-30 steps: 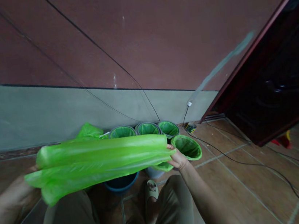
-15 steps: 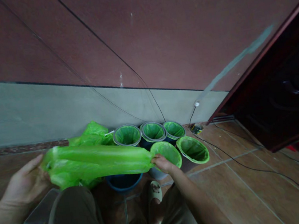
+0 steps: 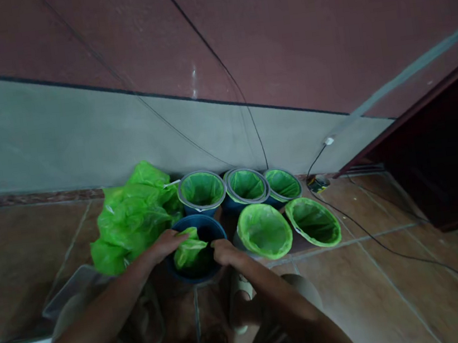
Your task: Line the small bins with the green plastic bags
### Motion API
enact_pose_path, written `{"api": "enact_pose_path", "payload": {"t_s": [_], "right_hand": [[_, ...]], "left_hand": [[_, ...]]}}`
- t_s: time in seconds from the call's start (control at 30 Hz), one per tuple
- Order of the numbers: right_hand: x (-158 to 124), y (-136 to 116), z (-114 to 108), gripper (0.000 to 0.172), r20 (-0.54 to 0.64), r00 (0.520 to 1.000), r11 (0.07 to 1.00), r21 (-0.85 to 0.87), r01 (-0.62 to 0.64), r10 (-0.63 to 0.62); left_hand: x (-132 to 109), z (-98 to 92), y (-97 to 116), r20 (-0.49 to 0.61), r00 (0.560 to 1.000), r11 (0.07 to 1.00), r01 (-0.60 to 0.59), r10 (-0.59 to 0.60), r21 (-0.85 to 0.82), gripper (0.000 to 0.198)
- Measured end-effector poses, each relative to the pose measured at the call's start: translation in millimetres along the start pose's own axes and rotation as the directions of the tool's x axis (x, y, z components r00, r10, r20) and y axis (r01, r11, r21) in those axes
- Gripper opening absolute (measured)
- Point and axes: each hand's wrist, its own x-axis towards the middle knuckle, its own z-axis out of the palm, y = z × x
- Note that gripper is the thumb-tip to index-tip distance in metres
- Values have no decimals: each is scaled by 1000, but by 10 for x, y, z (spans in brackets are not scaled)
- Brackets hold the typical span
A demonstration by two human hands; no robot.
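A thin green plastic bag (image 3: 189, 251) hangs partly inside a round blue bin (image 3: 191, 221) on the floor in front of me. My left hand (image 3: 168, 242) is closed on the bag's upper edge, over the bin's left rim. At the bin's right side, my right hand (image 3: 224, 251) is closed with the fingers curled in at the opening, gripping the bag's edge. The lower part of the bag is down in the dark bin and hard to make out.
A heap of loose green bags (image 3: 134, 220) lies left of the bin by the wall. Several green-lined bins (image 3: 264, 231) stand to the right, in two rows. A black cable (image 3: 373, 242) runs across the tiles. A clear plastic tray (image 3: 73, 285) sits at left.
The green bag, stretched out between both hands before, is now lowered into the blue bin. Both hands have come together at its rim, and the view has shifted left and down.
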Motion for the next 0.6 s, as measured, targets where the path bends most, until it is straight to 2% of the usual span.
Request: {"api": "enact_pose_path", "payload": {"t_s": [0.07,0.1,0.23,0.3,0.4,0.47,0.5,0.57,0.6], "right_hand": [[119,78,-82,33,53,999,999,-52,5,-2],[144,116,-113,38,61,998,997,-73,23,-18],[176,189,-101,55,67,995,989,-121,86,-78],[243,178,3,56,92,993,987,-136,81,-69],[422,149,170,43,114,993,982,-183,56,-35],[545,151,191,35,114,992,971,-227,73,-48],[595,165,160,33,112,992,966,-243,84,-58],[657,221,26,34,115,991,962,-257,98,-71],[668,261,-63,35,131,989,960,-261,100,-67]], "left_hand": [[171,201,-109,147,989,975,53,-21,-216,21],[240,283,-155,197,980,958,88,-35,-272,20],[415,480,-267,286,955,915,184,-79,-360,31],[456,524,-289,328,943,891,191,-51,-412,36],[518,564,-302,355,935,879,175,-7,-443,47],[580,563,-308,313,950,928,124,-9,-351,49],[614,545,-313,270,963,966,79,-10,-246,48],[675,465,-326,170,985,998,-40,32,44,45],[696,405,-336,133,988,976,-102,77,192,44]]}}
